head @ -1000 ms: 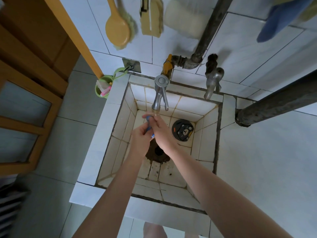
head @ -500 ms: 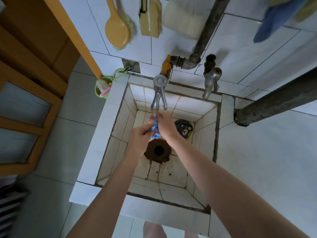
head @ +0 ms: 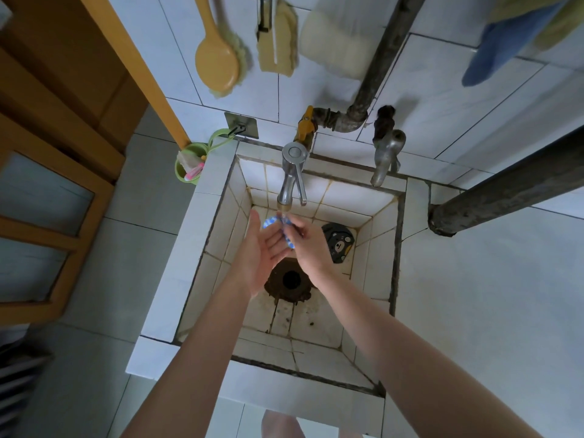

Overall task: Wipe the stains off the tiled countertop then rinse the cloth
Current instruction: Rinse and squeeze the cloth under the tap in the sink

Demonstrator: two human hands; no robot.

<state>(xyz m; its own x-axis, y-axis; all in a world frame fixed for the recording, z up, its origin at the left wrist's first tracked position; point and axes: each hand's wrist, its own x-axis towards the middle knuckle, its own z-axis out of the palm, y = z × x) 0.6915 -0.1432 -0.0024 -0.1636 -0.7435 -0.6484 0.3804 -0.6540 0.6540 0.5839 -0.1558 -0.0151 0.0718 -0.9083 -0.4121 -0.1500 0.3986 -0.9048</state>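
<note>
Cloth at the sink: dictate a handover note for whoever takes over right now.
Left hand: open, palm up beside the cloth.
Right hand: pinches the cloth beneath the tap, over the tiled sink.
Done: the cloth is at the tap for rinsing. Wiping looks finished, though the countertop is hard to judge from here.
Left: finish rinsing and wring the cloth out.

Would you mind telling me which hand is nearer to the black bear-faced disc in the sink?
Right. The right hand sits just beside the disc; the left hand lies farther away, on the right hand's other side.
</note>
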